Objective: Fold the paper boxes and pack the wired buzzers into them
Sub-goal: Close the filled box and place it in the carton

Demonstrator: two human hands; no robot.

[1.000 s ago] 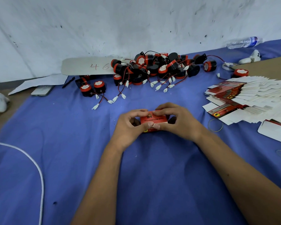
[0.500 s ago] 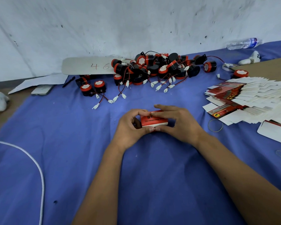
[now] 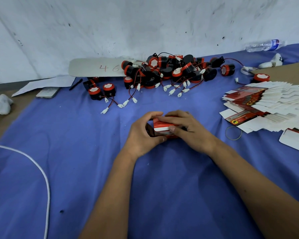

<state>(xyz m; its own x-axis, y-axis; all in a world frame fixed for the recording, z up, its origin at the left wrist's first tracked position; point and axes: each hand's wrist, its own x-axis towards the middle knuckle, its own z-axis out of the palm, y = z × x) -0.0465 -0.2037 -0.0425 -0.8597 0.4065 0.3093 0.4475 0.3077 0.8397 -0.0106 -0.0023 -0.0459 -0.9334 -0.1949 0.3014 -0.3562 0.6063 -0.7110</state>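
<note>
A small red and white paper box [image 3: 162, 127] sits between both hands at the middle of the blue cloth. My left hand [image 3: 143, 133] curls round its left end, where the box looks open and dark inside. My right hand [image 3: 188, 128] lies over its top and right side, fingers stretched across the top, thumb pressing the front face. Behind, a heap of black and red wired buzzers [image 3: 169, 71] with white plugs lies by the wall; three more buzzers [image 3: 100, 91] sit to its left. Flat unfolded boxes [image 3: 266, 104] are fanned out at the right.
A white cable [image 3: 41, 169] curves over the cloth at the left. A rubber band [image 3: 233, 133] lies right of my hands. At the back left are a phone [image 3: 47, 92], a pen [image 3: 75, 84], papers and a board marked 46 [image 3: 97, 67]. A water bottle [image 3: 264, 45] lies back right.
The box has been turned in my hands, its white edge now facing me. My right fingers have spread over its top; my left hand has wrapped further round the left end.
</note>
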